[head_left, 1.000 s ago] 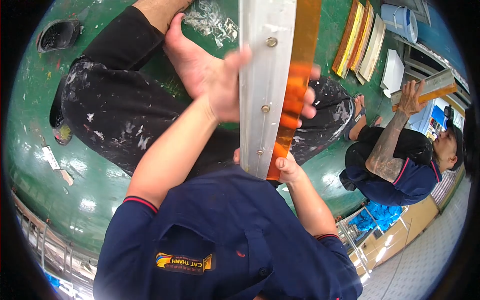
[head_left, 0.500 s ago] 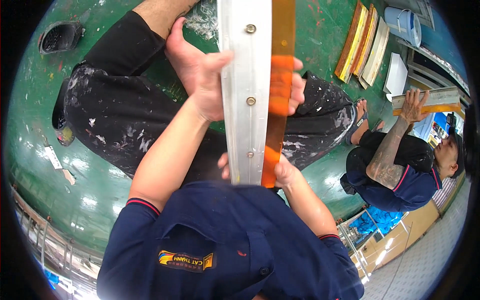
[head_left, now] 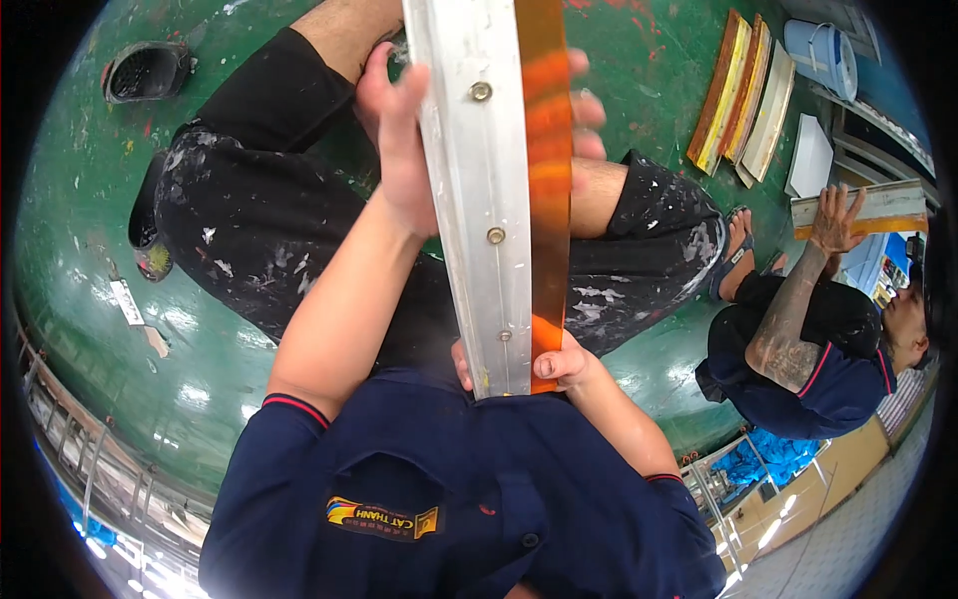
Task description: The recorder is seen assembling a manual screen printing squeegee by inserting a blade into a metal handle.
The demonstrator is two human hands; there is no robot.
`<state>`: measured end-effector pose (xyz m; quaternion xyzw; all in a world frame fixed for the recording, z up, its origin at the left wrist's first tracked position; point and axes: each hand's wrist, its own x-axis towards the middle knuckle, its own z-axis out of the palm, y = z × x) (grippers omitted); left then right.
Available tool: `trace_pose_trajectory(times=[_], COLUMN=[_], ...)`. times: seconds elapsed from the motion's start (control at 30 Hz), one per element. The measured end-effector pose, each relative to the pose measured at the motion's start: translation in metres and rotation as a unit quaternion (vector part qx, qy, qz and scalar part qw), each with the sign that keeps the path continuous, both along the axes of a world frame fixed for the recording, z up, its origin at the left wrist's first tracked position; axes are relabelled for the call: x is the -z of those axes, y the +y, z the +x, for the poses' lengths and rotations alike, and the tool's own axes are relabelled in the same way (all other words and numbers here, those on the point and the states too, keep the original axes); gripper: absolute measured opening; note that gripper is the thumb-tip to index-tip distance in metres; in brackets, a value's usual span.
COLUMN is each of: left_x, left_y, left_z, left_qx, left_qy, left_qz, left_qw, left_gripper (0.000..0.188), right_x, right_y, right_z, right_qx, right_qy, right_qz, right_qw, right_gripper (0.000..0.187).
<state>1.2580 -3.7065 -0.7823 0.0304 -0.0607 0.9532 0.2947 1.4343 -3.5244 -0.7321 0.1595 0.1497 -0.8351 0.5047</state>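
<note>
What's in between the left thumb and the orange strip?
The long silver bar! In the head view, it sits between the left thumb and the orange strip.

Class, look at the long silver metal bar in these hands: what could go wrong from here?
The long silver metal bar might slip or tip: the right hand grips its near end, but the left hand has its thumb beside the edge, not across the face.
The translucent amber strip along it, if sharp-edged, might scrape the left hand's fingers, which reach past it.
</note>
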Motion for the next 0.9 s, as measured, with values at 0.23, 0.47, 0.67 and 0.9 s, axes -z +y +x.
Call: trace_pose_trajectory(times=[0.23,0.47,0.67,0.9], left_x=[-0.024,-0.056,-0.025,0.041], left_y=[-0.001,0.023,0.105,0.133], left_z=[0.025,-0.068,-0.171,-0.21], left_qx=[0.119,0.166,0.193,0.227], left_qy=[-0.044,0.09,0.271,0.417], left_qz=[-0.268,-0.735,-0.785,-0.831], left_qw=[0.955,0.651,0.523,0.291], left_gripper=[0.103,0.069,0.057,0.054], right_x=[0.023,0.055,0.062,0.063], right_y=[-0.016,-0.009,0.0,0.002], right_z=[-0.04,-0.04,-0.044,-0.04], right_qx=[0.026,0.085,0.069,0.041], right_qy=[0.057,0.044,0.061,0.1], right_qz=[-0.045,-0.002,-0.043,-0.056], right_qw=[0.997,0.995,0.995,0.993], right_gripper=[0.101,0.111,0.092,0.065])
